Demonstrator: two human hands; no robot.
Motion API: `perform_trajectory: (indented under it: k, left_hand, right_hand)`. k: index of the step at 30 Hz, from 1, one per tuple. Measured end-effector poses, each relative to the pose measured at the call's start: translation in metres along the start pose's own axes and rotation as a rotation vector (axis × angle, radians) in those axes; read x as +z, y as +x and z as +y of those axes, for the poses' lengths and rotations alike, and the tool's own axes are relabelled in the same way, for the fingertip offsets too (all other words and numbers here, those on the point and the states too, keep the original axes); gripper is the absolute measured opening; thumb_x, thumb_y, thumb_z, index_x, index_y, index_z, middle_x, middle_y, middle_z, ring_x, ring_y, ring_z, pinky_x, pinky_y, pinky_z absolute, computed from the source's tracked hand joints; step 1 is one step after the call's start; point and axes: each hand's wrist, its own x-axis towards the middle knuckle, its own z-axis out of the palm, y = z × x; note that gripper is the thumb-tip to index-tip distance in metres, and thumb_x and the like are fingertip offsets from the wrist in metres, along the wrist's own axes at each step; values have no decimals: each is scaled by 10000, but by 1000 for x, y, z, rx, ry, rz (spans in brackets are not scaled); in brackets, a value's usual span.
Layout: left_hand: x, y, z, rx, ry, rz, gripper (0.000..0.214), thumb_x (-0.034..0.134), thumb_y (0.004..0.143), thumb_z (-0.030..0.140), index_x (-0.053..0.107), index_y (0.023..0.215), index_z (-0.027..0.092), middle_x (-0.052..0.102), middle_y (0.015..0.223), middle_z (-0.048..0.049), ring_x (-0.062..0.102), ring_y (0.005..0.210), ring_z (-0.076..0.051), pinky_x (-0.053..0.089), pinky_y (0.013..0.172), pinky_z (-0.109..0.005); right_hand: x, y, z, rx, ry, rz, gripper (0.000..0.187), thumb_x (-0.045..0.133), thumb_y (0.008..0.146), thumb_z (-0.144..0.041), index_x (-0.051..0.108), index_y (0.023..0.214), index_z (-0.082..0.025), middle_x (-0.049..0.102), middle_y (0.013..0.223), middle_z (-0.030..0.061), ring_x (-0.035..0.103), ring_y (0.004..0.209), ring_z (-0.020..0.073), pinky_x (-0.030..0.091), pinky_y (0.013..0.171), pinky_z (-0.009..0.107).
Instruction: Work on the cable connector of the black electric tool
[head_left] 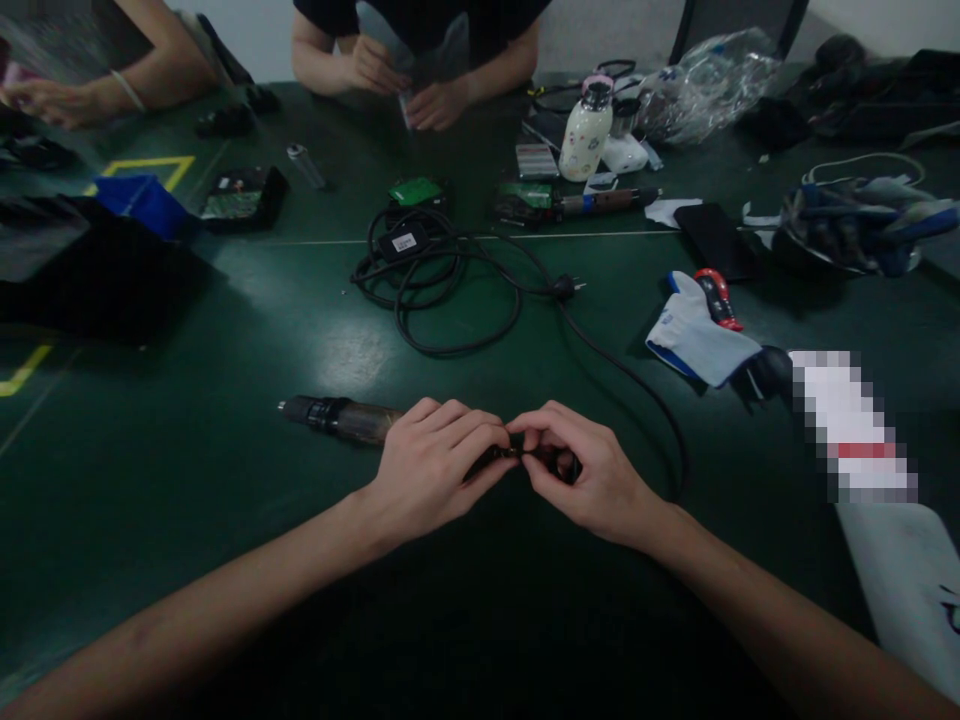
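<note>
Lying sideways on the green table, a dark electric screwdriver (349,418) points its bit to the left. My left hand (442,460) is wrapped over its rear end, with the fingers closed round the body. My right hand (589,470) pinches a small dark cable connector (517,445) close against that rear end. Whether the two parts are joined is hidden by my fingertips. A black cable (637,375) curves down toward my right hand from a loose coil (450,290), which bears a labelled black box (403,241) and a plug (566,287).
A white-blue glove (697,335) and red-handled tool (718,298) lie right, near a phone (716,240) and a bowl of gloves (862,230). Behind are a second screwdriver (607,202), circuit boards (416,192) and a bottle (587,135). Two other people sit across.
</note>
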Motion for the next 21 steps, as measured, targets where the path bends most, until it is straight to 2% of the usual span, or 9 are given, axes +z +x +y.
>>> perform_trajectory:
  k: [5,11,16,21]
  left_hand:
    - [-4,0,-1,30,-44,-64,225,633,996,346,675,1193,245,753,1210,2,671,1005,-200,395,791,-399]
    - [-3,1,1,-14,17,-56,155,627,1022,356,677,1110,238,759,1168,10,659,941,-197,386,767,-401]
    - [-3,0,0,32,-36,-60,259,639,993,334,650,1235,242,747,1234,0,666,1002,-210,397,788,-400]
    - [-2,1,1,-6,1,-36,130,629,1017,331,660,1096,233,760,1159,15,662,943,-192,387,766,-397]
  right_hand:
    - [0,0,0,3,4,15,324,625,947,-104,641,1252,-213,581,994,20,558,705,105,457,550,224]
    - [0,0,0,7,-3,2,344,619,950,-99,638,1272,-219,580,1007,20,569,734,112,469,575,230]
    - [0,0,0,0,10,14,345,629,940,-91,634,1264,-210,586,1006,18,570,730,109,469,576,229]
    - [0,0,1,-7,-12,8,340,625,945,-97,638,1265,-209,581,1008,19,558,722,107,476,587,235]
